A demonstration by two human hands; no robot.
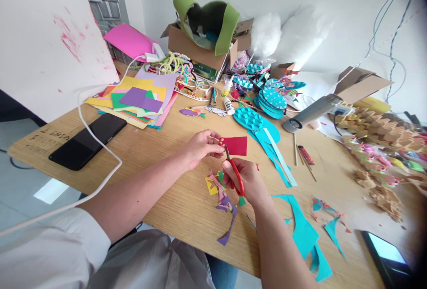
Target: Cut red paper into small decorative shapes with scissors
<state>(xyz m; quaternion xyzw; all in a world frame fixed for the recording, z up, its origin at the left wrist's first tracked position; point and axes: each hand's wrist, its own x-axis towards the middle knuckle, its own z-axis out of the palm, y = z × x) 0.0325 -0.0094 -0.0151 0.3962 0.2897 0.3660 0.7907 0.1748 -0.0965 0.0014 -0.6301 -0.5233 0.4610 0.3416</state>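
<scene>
My left hand (206, 147) pinches the left end of a small red paper piece (237, 146) above the middle of the table. My right hand (245, 177) grips red-handled scissors (239, 179), whose blades point up and away at the near left part of the red paper. Whether the blades are open is too small to tell. Below the hands lie paper scraps, among them a yellow one (211, 186) and a purple one (229, 226).
Turquoise scraps (303, 231) and a lit phone (387, 255) lie on the right. A black phone (88, 141), a white cable (100, 143) and stacked coloured paper (140, 100) are on the left. Behind stand a metal flask (313, 111), small bottles (228, 106) and a cardboard box (187, 42).
</scene>
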